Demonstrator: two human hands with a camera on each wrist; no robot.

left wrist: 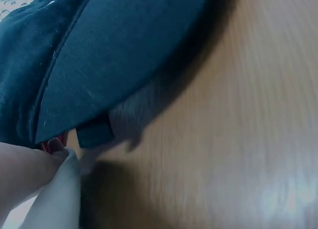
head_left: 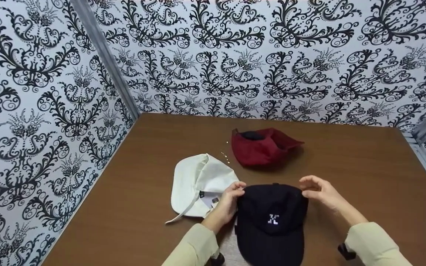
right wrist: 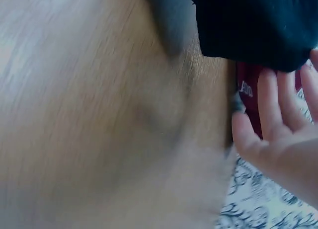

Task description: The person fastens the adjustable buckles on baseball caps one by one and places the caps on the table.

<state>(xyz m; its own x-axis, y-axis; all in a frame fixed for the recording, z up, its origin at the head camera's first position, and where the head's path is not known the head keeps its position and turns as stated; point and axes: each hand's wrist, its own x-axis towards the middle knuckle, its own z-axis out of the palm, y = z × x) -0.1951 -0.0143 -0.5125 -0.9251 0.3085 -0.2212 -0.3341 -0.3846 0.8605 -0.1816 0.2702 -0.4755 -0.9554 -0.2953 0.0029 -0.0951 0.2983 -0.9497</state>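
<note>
A black baseball cap (head_left: 272,210) with a small white emblem stands between the two hands, its brim toward the person. My left hand (head_left: 227,203) grips its left edge near the crown, fingertips curled at the fabric. In the left wrist view the underside edge of the black cap (left wrist: 124,50) shows above the wood, with the hand (left wrist: 25,164) at its side. On the other side, my right hand (head_left: 322,192) has its fingers loosely extended and the thumb at the cap's right edge. The right wrist view shows spread fingers (right wrist: 271,105) beside the dark fabric.
A cream cap (head_left: 187,181) lies on its side just left of the left hand, strap trailing. Farther back rests a dark red cap (head_left: 253,149), opening upward. The brown table (head_left: 135,199) meets patterned walls (head_left: 235,55) at the back and left.
</note>
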